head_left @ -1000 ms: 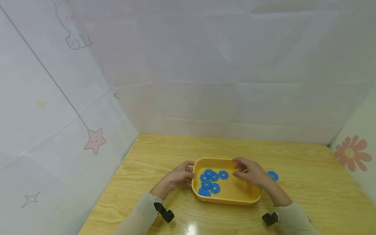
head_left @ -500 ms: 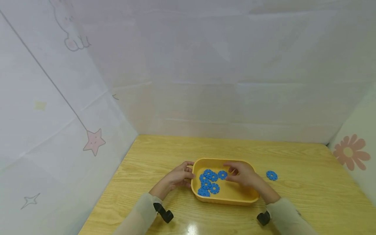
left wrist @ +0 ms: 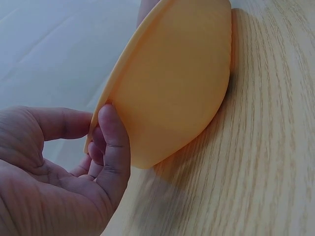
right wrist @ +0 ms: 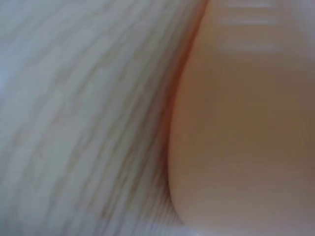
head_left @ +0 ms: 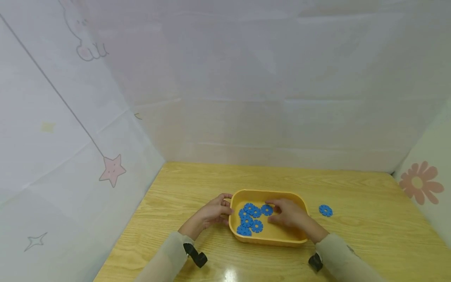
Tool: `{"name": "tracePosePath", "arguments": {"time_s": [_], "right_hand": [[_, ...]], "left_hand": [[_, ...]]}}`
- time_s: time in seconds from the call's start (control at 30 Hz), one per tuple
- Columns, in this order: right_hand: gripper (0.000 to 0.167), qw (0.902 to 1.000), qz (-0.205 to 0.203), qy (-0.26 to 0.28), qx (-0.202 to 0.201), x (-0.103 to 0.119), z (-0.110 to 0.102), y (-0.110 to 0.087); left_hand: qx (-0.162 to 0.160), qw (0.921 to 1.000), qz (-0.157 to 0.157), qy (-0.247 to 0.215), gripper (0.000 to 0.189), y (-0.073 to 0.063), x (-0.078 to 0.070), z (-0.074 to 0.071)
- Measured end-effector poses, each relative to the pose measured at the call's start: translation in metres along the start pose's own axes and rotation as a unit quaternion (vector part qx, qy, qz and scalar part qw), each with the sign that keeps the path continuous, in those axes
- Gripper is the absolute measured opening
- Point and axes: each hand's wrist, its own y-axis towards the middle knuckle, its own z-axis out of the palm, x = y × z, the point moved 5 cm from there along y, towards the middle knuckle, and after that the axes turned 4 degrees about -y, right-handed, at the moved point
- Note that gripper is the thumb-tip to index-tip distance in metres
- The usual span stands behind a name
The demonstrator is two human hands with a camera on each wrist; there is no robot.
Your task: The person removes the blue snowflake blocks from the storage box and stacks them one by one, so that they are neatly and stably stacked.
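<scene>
1. Head view: the tray (head_left: pixel 285 233) sits on the table (head_left: pixel 197 178), longer left to right than near to far. Most discs (head_left: pixel 249 224) lie inside it, bunched towards its left end and partly overlapping.
2. The left hand (head_left: pixel 213 212) grasps the tray by its left rim; the left wrist view shows the rim between its digits. A sound hold, I judge: light, steady pressure should stop sliding, while pressing down hard could tip it.
3. The right hand (head_left: pixel 288 214) dips into the right half, fingers and thumb apart. It looks released, nothing visibly grasped; whether it touches the nearest disc (head_left: pixel 264 212) cannot be told, as the right wrist view shows only tray and table.
4. That disc lies just right of the bunch, so it seems easiest to pick out. Being thin, it probably wants a fingernail under its edge.
5. Among overlapping discs, working from the top down should avoid dragging others.
6. One loose disc (head_left: pixel 328 212) lies on the table, right of the tray; avoid sweeping it.
</scene>
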Motion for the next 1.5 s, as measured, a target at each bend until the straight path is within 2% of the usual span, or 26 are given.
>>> {"name": "tracePosePath", "arguments": {"time_s": [0.3, 0.57, 0.97, 1.23, 1.5], "right_hand": [[0.057, 0.999, 0.029, -0.034, 0.008, 0.0022, 0.0062, 0.0042], [0.051, 0.999, 0.036, -0.02, 0.016, 0.0044, 0.0038, 0.0037], [0.044, 0.9985, 0.052, -0.002, 0.018, 0.0046, 0.0043, 0.0025], [0.03, 0.9981, 0.055, 0.018, 0.02, 0.0027, 0.0063, 0.003], [0.028, 0.9981, 0.057, 0.022, 0.013, -0.0008, 0.0072, 0.0042]], "left_hand": [[0.002, 1.0, 0.004, -0.001, 0.063, -0.0006, -0.0011, -0.0005], [0.008, 0.9999, 0.006, 0.004, 0.063, 0.0035, 0.002, -0.0018], [0.007, 1.0, 0.004, 0.002, 0.062, 0.0012, 0.0003, -0.0004], [0.007, 1.0, 0.004, 0.001, 0.062, 0.0016, 0.0017, 0.0], [0.006, 1.0, 0.003, 0.005, 0.065, 0.0022, 0.0012, -0.0008]]}}
